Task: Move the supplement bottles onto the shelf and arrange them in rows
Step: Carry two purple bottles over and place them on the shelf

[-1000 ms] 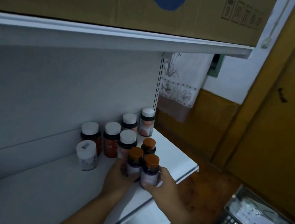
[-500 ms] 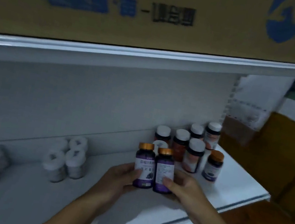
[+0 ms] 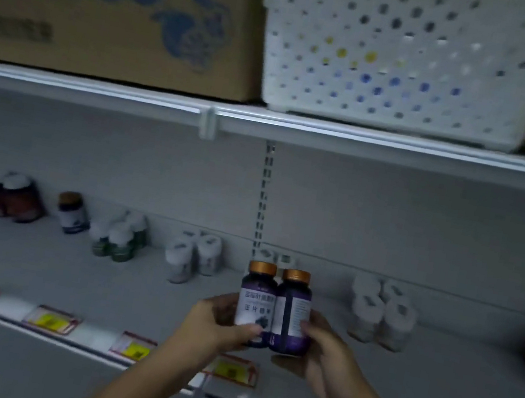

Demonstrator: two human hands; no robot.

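A person's two forearms reach up from the bottom edge toward a white shelf [image 3: 431,383], hands meeting at centre. The left hand [image 3: 219,325] curls around a purple-labelled supplement bottle [image 3: 256,302] with a gold cap, thumb across the front of its label; the right hand [image 3: 325,352] wraps a matching second bottle [image 3: 292,311], fingers on its right side. The two bottles stand upright and touch side by side, held in front of the shelf surface; whether their bases rest on it cannot be told. Behind them, blurred clusters of white-capped bottles [image 3: 380,316] stand on the shelf to either side. Yellow price tags [image 3: 50,319] line the front rail. A cardboard box [image 3: 112,7] and white perforated basket [image 3: 416,58] sit on the shelf above.
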